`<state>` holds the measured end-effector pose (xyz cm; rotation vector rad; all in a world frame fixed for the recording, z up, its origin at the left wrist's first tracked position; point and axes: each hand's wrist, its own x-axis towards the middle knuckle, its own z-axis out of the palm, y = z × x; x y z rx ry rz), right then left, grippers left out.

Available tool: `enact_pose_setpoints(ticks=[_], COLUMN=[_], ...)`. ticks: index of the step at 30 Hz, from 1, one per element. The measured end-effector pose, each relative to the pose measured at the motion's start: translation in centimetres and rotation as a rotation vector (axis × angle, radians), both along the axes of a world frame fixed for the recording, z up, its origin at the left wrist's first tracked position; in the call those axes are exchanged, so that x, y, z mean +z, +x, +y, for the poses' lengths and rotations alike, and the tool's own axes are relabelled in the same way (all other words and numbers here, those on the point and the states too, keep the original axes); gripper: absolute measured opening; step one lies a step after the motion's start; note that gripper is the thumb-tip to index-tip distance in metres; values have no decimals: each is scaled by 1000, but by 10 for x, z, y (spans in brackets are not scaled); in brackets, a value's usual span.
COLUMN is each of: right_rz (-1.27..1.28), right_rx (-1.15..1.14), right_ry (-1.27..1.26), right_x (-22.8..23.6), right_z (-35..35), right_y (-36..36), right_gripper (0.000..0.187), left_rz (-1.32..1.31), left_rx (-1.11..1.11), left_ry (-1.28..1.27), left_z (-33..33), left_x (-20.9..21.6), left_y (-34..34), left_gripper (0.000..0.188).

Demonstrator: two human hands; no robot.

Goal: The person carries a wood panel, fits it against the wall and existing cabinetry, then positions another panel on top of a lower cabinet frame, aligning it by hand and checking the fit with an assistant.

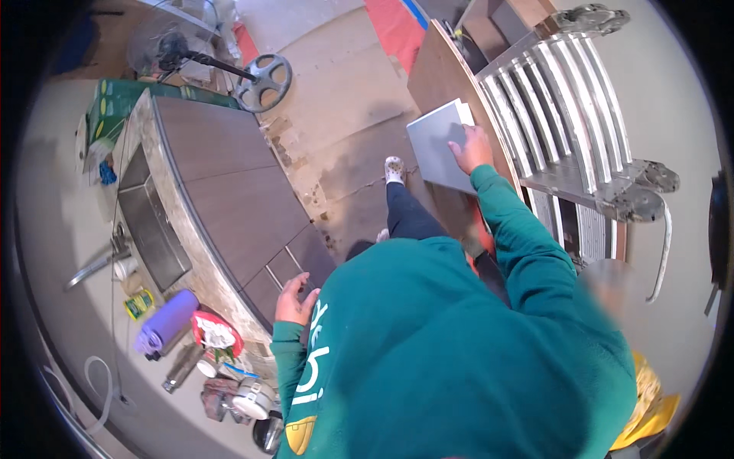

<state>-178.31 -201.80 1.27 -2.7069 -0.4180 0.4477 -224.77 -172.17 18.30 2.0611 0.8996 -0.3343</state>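
My right hand (473,148) holds a flat light-grey panel (442,153) with white edges by its upper right edge. The thumb lies toward the grey face and the other fingers reach over the edge. The panel leans beside an upright brown board (440,76). At the left, my left hand (296,301) is at the brown cabinet front (237,191), close to two slim metal bar handles (274,277). Its fingers are apart, with nothing seen in them.
A folded metal ladder (566,99) stands at the right wall. The left counter has a sink (155,222), a purple roll (168,317) and several small items. A pedestal fan's round base (264,83) lies tipped at the far end. Cardboard sheeting (329,99) covers the floor.
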Motion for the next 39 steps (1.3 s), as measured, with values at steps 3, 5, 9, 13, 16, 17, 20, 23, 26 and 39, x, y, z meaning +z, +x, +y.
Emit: enact_pose_setpoints(ticks=[3,5,9,13,16,17,20,23,26,39], right_rz=[-25,63,120,155,191,210,152,293,277,91], right_rx=[-64,-153,-228,-401,-486,-530,-691,-797,-831,-1918], right_ry=[-102,-201,-392,-450,-504,-526,-338,-412,-430,716], right_x=[-18,-34,-65,-74,-74,-77,-83,-48,-42,-101], right_z=[-13,-7,-8,-1,-11,-22,-68,-101,-145,-81], right_y=[-12,-5,-19,-43,-73,-85,-122,-151,-210,-408], right_gripper=[77,86,90,87,83,83,76,75,67,39], left_rz=[64,91,95,63,91,97,141,199,221,179], left_rx=[-126,-174,-286,-466,-664,-711,-902,-1014,-1099,-1505], left_ry=[-93,-96,-15,-6,-25,-49,18,59,59,-75], left_z=[34,57,108,164,198,210,235,243,223,98], left_x=[-19,-19,-14,-29,-47,-55,-68,-72,-75,-95], left_y=[26,58,146,222,273,288,329,374,413,399], left_gripper=[51,51,50,50,50,50,50,47,47,48])
